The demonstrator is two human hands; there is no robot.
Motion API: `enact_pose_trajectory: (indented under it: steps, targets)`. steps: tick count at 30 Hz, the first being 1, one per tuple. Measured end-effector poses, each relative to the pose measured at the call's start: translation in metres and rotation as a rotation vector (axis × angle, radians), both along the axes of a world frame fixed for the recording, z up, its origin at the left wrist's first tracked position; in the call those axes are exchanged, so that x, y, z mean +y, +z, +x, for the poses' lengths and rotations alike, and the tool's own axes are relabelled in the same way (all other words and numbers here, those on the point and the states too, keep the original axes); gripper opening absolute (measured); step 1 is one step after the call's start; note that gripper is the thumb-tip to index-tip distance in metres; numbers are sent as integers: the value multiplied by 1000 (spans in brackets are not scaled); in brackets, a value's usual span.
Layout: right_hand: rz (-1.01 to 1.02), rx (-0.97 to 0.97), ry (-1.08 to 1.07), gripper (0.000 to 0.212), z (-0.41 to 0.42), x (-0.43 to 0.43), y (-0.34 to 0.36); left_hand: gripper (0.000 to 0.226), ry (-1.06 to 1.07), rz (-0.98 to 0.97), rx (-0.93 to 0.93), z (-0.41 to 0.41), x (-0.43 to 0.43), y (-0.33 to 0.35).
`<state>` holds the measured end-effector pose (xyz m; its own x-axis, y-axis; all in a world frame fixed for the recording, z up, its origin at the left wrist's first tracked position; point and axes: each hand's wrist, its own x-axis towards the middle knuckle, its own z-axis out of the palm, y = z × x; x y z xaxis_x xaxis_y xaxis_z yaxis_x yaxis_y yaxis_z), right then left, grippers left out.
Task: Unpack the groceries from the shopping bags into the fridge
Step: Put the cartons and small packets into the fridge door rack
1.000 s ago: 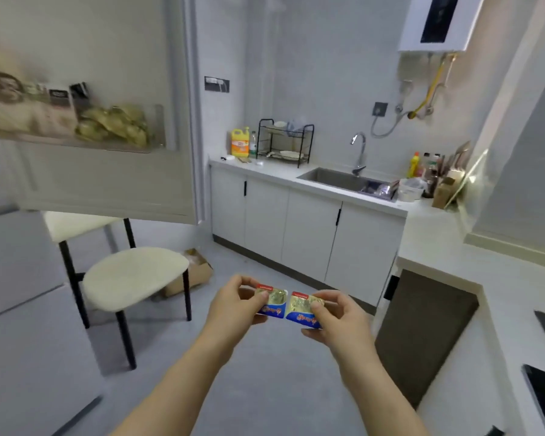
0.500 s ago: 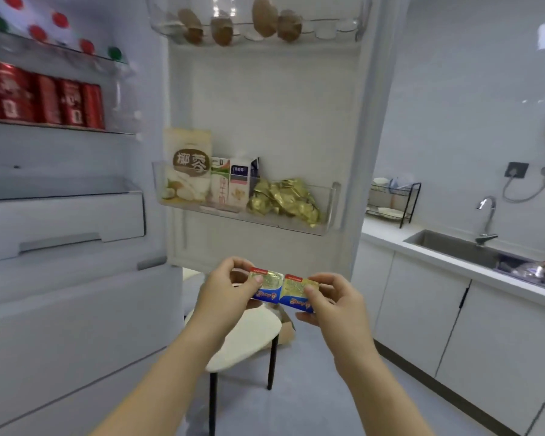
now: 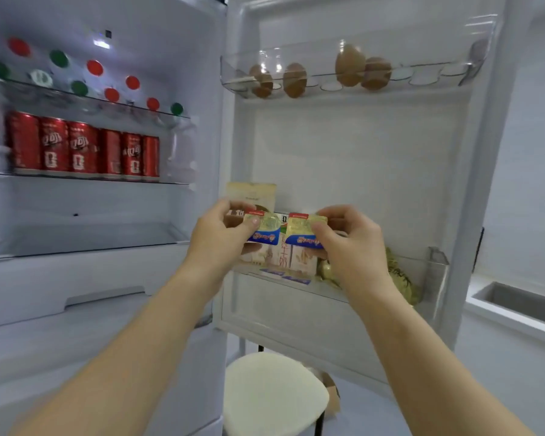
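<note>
- Dead center of the frame, the twin-pack of little tubs (image 3: 285, 230) sits pinched between the left hand (image 3: 216, 243) and right hand (image 3: 348, 243), thumbs on its front.
- Half a second ago it hung low, over the stool; now it's up right in front of the door shelf (image 3: 422, 272) with the cartons (image 3: 283, 258).
- Eggs (image 3: 348, 66) upper right, red cans (image 3: 82, 147) left.
- Guessing it drops into that shelf next.

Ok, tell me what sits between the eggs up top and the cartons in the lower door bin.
Head view: nothing. Between the eggs and the cartons is only bare white door liner, no bin or shelf.
</note>
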<state>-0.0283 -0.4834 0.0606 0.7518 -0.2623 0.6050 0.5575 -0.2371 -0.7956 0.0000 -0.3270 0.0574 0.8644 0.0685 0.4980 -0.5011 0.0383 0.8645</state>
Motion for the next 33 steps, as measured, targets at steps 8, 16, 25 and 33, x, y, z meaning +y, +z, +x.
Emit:
enact_pose_trajectory:
  steps: [8, 16, 25, 33]
  targets:
    - [-382, 43, -192, 23, 73, -6, 29, 15, 93, 221, -15, 82, 3, 36]
    - [-439, 251, -143, 19, 113, -9, 32, 11, -2, 469, 103, 145, 6, 36]
    - [-394, 459, -239, 17, 111, -4, 30, 9, -276, 906, 165, 176, 11, 37]
    - [-502, 749, -321, 15, 107, 15, 32, 10, -528, 1082, 256, 190, 11, 41]
